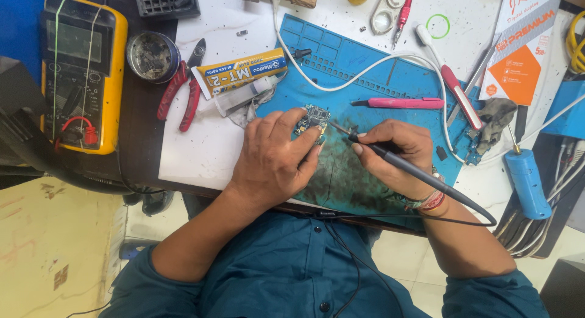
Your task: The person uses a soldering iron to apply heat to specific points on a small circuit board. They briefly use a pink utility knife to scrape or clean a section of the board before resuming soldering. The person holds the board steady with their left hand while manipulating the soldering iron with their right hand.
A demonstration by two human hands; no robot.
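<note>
A small blue circuit board [314, 118] lies on a blue work mat [390, 80], stained dark near the front. My left hand [272, 159] pins the board down with its fingertips. My right hand [390, 153] grips a black soldering iron [420, 175] like a pen. The iron's thin tip points left and touches or nearly touches the board's right edge. A black cable runs from the iron's rear back toward my body.
A yellow multimeter [82, 74] sits far left, beside a round tin [152, 56], red-handled pliers [183, 92] and a glue box with a tube [241, 74]. Pink tools [399, 103], a white cable [341, 80], an orange-white packet [518, 50] and a blue handheld tool [527, 184] lie right.
</note>
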